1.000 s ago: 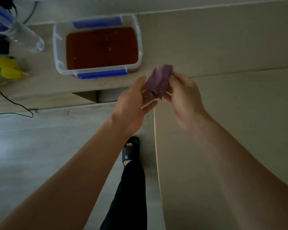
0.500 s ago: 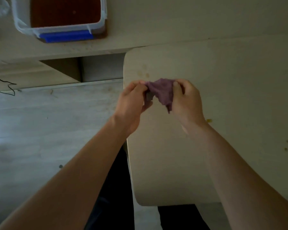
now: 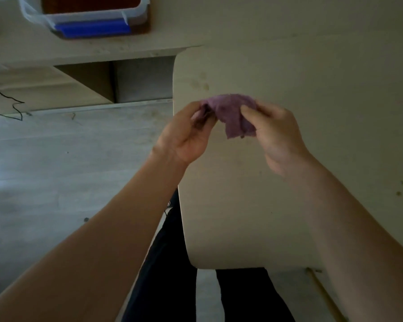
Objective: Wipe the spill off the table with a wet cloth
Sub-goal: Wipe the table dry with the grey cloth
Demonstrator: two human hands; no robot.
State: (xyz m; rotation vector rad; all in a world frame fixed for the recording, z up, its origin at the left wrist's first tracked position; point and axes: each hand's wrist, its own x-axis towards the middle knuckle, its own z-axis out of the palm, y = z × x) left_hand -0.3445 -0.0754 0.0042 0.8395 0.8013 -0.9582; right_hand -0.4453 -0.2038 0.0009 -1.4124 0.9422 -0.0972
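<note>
Both hands pinch the purple cloth (image 3: 233,115), left hand (image 3: 186,135) and right hand (image 3: 277,133) now drawn further apart, spreading it. Stains (image 3: 200,83) lie just beyond the fingertips on the table (image 3: 312,89), so wiping looks imminent.

A small crumpled purple cloth (image 3: 230,115) hangs bunched at centre frame, above the pale beige table top (image 3: 312,135) filling the right half. Faint yellowish-brown spill stains (image 3: 201,83) mark the table just above the cloth, near its rounded upper-left corner; smaller greenish specks (image 3: 400,188) dot its right edge.
</note>
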